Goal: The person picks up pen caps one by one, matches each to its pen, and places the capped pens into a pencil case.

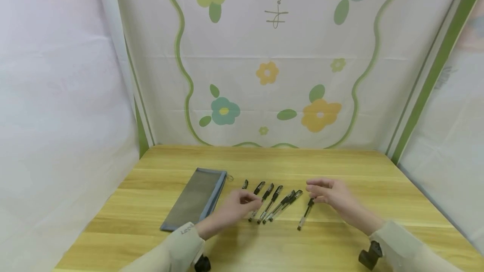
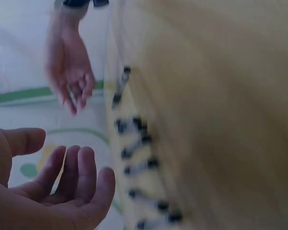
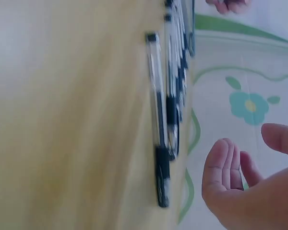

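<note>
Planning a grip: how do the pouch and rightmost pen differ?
The pouch is broad, the pen slim. The pouch is blue-edged, the pen clear and black. The pouch lies near the left hand, the pen near the right hand. Both rest on the table.

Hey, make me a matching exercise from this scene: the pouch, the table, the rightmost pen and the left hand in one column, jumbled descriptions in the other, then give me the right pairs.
Column one:
1. pouch
2. table
3. rightmost pen
4. left hand

Column two:
A. lies apart from the other pens
B. holds nothing, nearer the pouch than the right hand is
C. light yellow wood grain
D. grey with blue edging

Right pairs: 1-D, 2-C, 3-A, 4-B
</note>
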Available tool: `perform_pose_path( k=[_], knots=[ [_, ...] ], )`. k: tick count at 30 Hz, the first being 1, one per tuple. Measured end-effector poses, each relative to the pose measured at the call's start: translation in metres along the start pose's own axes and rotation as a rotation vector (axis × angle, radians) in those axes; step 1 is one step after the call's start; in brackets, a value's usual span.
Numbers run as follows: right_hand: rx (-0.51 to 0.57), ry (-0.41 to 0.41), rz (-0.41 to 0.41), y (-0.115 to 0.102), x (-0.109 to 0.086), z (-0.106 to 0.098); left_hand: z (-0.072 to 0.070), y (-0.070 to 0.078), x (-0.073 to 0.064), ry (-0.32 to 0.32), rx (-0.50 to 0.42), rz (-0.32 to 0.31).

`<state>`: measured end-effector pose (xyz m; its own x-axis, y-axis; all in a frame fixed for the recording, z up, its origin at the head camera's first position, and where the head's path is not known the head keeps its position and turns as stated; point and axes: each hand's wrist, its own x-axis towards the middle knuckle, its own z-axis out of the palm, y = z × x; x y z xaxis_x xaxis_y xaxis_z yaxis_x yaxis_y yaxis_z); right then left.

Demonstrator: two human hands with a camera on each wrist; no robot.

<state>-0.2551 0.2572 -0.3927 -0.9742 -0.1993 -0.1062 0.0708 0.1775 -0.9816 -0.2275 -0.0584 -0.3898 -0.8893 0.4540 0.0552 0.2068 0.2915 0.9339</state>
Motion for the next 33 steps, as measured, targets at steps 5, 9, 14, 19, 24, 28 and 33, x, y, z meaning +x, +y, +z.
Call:
perform_pose_path(
  k=[5, 9, 14, 19, 24, 28, 33],
  knots=[
    [-0.006, 0.004, 0.003, 0.003, -0.01, 0.013, -0.044, -0.009, -0.005, 0.141, 0.203, 0.008],
    [0.018, 0.024, 0.0, 0.002, -0.013, 0.018, -0.073, -0.018, -0.011, 0.29, 0.333, -0.013],
    [0.05, 0.014, -0.013, 0.0, -0.015, 0.022, -0.095, -0.032, -0.019, 0.417, 0.455, -0.055],
    [0.09, 0.004, -0.008, 0.001, -0.016, 0.024, -0.104, -0.041, -0.019, 0.431, 0.535, -0.116],
    [0.131, -0.011, -0.005, 0.002, -0.016, 0.028, -0.108, -0.05, -0.017, 0.394, 0.554, -0.166],
    [0.167, -0.034, -0.004, 0.002, -0.014, 0.03, -0.107, -0.054, -0.017, 0.36, 0.569, -0.223],
    [0.207, -0.043, 0.0, 0.003, -0.012, 0.036, -0.103, -0.057, -0.02, 0.317, 0.578, -0.302]
  ],
)
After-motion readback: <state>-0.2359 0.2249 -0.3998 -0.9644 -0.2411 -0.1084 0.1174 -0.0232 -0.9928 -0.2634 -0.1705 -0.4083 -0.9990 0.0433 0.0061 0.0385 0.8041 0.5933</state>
